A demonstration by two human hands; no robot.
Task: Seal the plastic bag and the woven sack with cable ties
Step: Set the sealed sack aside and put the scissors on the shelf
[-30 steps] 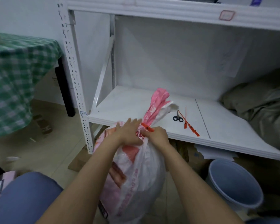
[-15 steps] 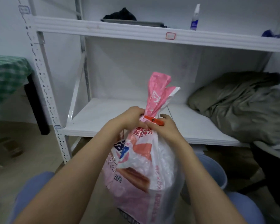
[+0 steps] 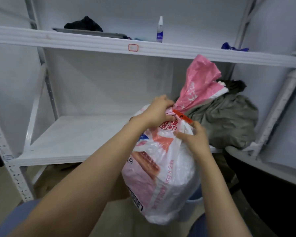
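Observation:
A full pink-and-white plastic bag (image 3: 162,170) hangs lifted in front of the shelf, its gathered top fanning up to the right. An orange cable tie (image 3: 182,115) circles the bag's neck, and its flat tag sticks out to the right. My left hand (image 3: 158,111) grips the bunched neck just left of the tie. My right hand (image 3: 194,136) pinches the bag's plastic just below the tag, fingertips close to the tag's end. An olive-green woven sack (image 3: 229,120) lies slumped on the lower shelf behind the bag.
A white metal rack has a lower shelf (image 3: 72,139) and an upper shelf (image 3: 96,43) carrying a spray bottle (image 3: 160,30), dark cloth (image 3: 85,24) and a blue item (image 3: 233,47). A blue bucket (image 3: 194,200) sits behind the bag. A dark rounded edge (image 3: 263,168) runs along the right.
The bag has been lifted higher and carried to the right, in front of the sack. My head has turned up, so the scissors and spare ties on the shelf have left view.

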